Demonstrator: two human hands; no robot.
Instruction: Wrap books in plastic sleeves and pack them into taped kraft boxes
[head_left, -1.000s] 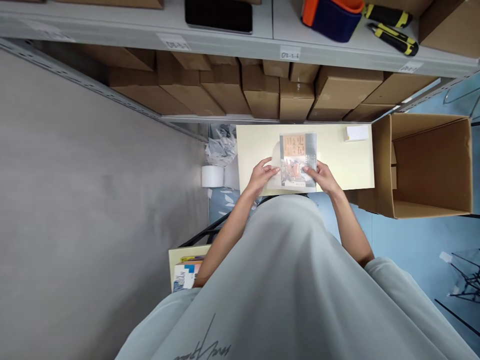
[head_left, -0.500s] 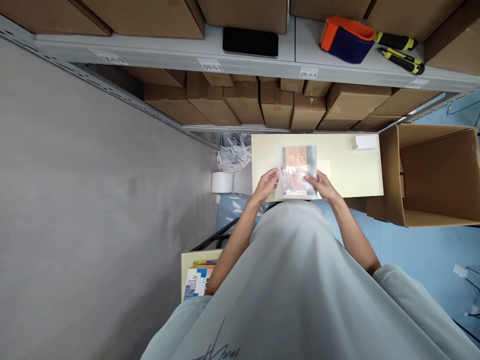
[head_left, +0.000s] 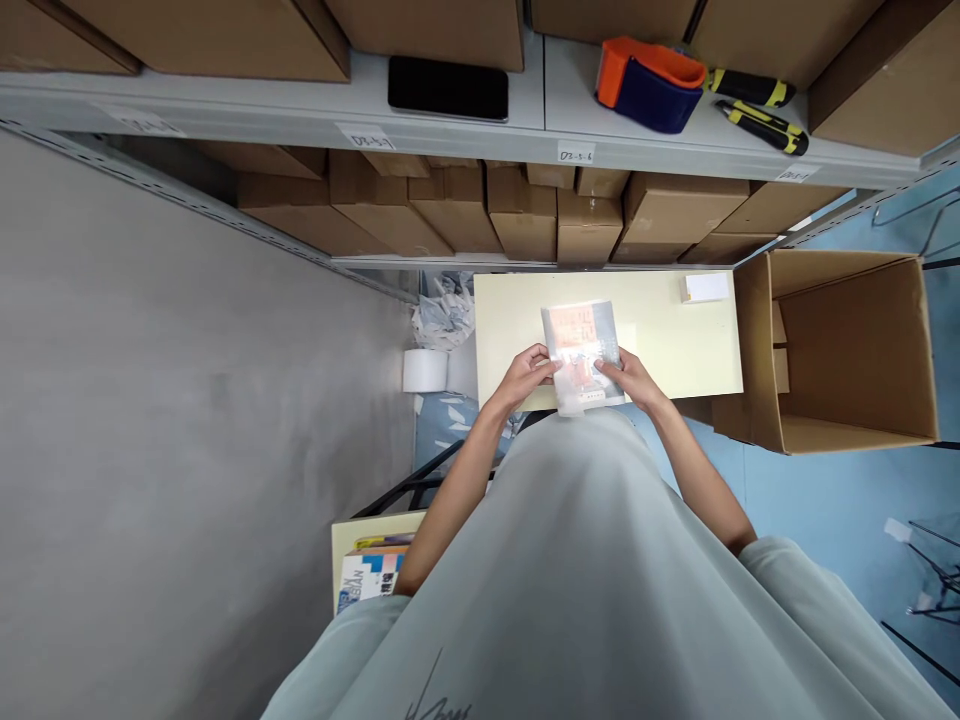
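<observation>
- Head view: I see the left hand (head_left: 527, 374) and right hand (head_left: 636, 381) pinching the book (head_left: 579, 348) by its sides, over the table's near edge (head_left: 679, 350).
- If either thumb eases, the shiny book could slip off.
- Its overhanging bottom might snag the shirt (head_left: 592, 560).

Shirt (head_left: 577, 560): loose, pale grey-green, matte cloth; broad soft folds run down the front. Left sleeve (head_left: 341, 640) and right sleeve (head_left: 810, 595): short, wide, same colour as the body of the garment. Marking (head_left: 439, 708): thin dark strokes, handwriting-like, on the wearer's left; cut by the lower edge of view, probably lettering, wording unreadable. Forearms (head_left: 697, 470), left hand (head_left: 527, 378), right hand (head_left: 636, 380): bare.
</observation>
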